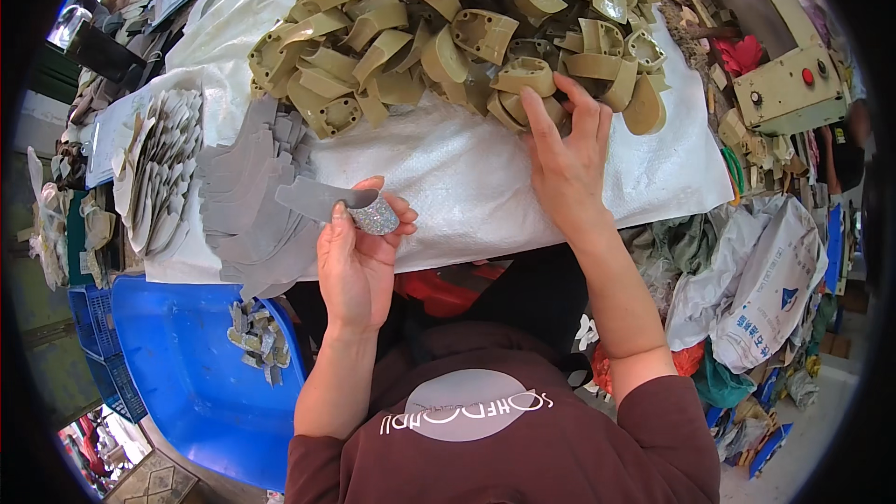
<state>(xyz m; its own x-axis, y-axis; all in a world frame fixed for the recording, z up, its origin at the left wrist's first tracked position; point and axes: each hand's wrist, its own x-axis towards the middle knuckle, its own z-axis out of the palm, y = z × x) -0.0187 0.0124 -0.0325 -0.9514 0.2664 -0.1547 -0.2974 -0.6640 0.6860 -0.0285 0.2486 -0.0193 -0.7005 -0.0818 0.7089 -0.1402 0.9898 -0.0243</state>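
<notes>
My left hand [357, 273] is closed on a curved piece of sheet material [322, 196], pinched between thumb and fingers above the table's near edge. One side of the piece is plain grey; the bent-over end shows glittery silver. My right hand [571, 154] reaches to the near edge of a big heap of tan moulded shoe heels [373, 14]. Its index and middle fingers are apart, with their tips against one tan heel [525, 75]. That heel still lies among the others, and my right thumb is hidden.
Stacked grey cut pieces [247, 196] and whitish ones [159, 173] lie left on the white sheet [448, 187]. Below stands a blue tub [215, 411] holding small glittery parts [259, 341]. A control box [789, 89] is at right, above white sacks [770, 285].
</notes>
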